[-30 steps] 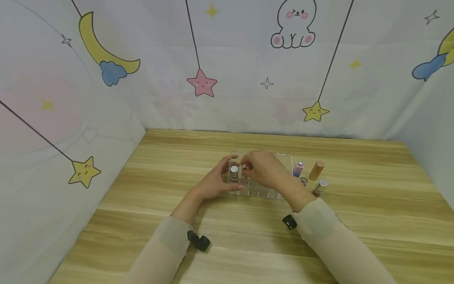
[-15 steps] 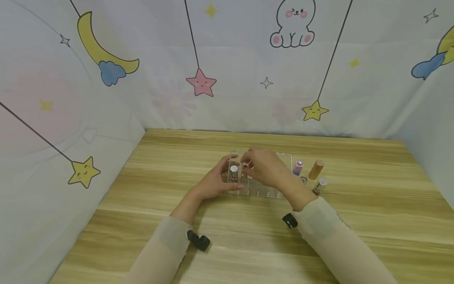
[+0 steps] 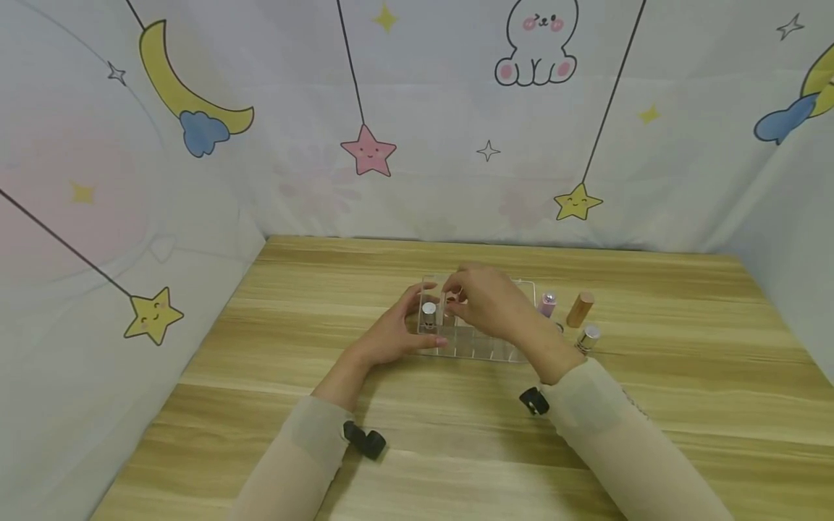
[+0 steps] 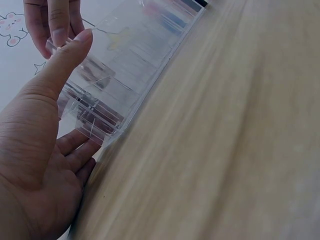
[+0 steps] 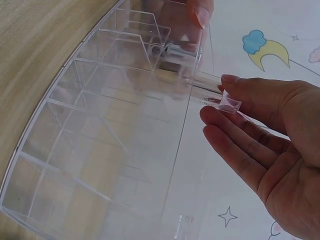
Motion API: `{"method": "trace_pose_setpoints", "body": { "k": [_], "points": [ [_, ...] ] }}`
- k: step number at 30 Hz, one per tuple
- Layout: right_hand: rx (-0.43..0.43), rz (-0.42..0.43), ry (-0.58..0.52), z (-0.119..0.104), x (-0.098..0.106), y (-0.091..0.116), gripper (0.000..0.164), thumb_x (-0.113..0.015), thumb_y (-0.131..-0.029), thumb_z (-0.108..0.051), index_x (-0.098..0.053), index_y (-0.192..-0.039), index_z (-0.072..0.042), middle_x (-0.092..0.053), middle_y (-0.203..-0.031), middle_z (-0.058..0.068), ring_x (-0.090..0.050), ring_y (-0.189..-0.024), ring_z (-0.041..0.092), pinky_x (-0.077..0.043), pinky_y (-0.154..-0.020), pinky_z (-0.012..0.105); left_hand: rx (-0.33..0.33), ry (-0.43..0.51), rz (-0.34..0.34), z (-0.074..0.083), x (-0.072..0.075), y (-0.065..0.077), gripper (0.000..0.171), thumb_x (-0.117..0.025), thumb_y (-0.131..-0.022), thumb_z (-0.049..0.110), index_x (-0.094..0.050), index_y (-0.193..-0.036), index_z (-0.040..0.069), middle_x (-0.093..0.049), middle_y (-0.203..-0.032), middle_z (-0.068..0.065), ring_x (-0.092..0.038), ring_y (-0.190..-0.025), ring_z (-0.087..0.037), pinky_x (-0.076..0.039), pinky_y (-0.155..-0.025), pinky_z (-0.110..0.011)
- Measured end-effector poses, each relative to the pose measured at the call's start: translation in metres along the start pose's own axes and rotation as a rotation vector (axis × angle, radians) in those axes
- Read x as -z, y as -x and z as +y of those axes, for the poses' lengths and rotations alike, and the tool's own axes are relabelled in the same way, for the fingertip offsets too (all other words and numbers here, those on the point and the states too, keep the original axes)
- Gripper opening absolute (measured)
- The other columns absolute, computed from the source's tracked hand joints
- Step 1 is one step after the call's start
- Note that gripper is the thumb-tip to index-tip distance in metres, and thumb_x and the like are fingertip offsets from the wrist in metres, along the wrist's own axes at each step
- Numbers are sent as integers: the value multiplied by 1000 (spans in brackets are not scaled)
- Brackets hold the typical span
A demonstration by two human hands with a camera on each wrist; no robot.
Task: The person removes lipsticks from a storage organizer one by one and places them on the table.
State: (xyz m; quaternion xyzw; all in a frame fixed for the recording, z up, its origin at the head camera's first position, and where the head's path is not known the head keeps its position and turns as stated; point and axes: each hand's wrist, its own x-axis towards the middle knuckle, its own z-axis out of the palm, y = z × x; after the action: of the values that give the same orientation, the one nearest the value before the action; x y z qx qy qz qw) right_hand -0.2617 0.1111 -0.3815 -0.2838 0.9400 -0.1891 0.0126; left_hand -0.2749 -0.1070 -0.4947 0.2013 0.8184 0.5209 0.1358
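Observation:
A clear lipstick organizer (image 3: 482,345) with several compartments stands on the table. My left hand (image 3: 391,334) grips its left end, thumb along the front and fingers round the side. A silver-capped lipstick (image 3: 428,314) stands upright in the leftmost compartment. Beside it, my right hand (image 3: 487,302) pinches the top of a clear-capped lipstick (image 5: 210,92) between thumb and fingers. In the right wrist view, its square end sticks out above the organizer's edge while its lower part is inside. The compartments further right hold nothing visible.
Right of the organizer stand a pink-purple lipstick (image 3: 548,304), a gold-brown tube (image 3: 580,310) and a silver-capped lipstick (image 3: 589,338). Another small round end (image 3: 559,328) is mostly hidden by the right wrist. A printed curtain (image 3: 430,210) hangs behind the wooden table (image 3: 417,449).
My right hand has risen slightly, still pinching the clear-capped lipstick. The left hand keeps its hold on the organizer, and the head view has tilted a little.

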Motion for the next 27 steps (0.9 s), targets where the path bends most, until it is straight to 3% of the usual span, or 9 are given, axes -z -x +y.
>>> {"method": "trace_pose_setpoints", "body": {
  "k": [13, 27],
  "points": [
    [7, 12, -10, -1, 5, 0, 28, -77, -95, -16, -75, -120, -6, -70, -108, 7, -73, -98, 22, -61, -84, 39, -10, 18, -8, -2, 0, -2, 97, -90, -82, 36, -30, -159, 34, -53, -152, 6, -42, -150, -25, -30, -122, -61],
    [39, 39, 16, -2, 9, 0, 26, -78, -93, -15, -76, -117, -5, -71, -107, 8, -73, -96, 22, -61, -83, 39, -3, 18, -3, -1, 0, -1, 95, -90, -82, 38, -31, -157, 39, -54, -150, 7, -43, -149, -24, -29, -122, -61]
  ]
}}
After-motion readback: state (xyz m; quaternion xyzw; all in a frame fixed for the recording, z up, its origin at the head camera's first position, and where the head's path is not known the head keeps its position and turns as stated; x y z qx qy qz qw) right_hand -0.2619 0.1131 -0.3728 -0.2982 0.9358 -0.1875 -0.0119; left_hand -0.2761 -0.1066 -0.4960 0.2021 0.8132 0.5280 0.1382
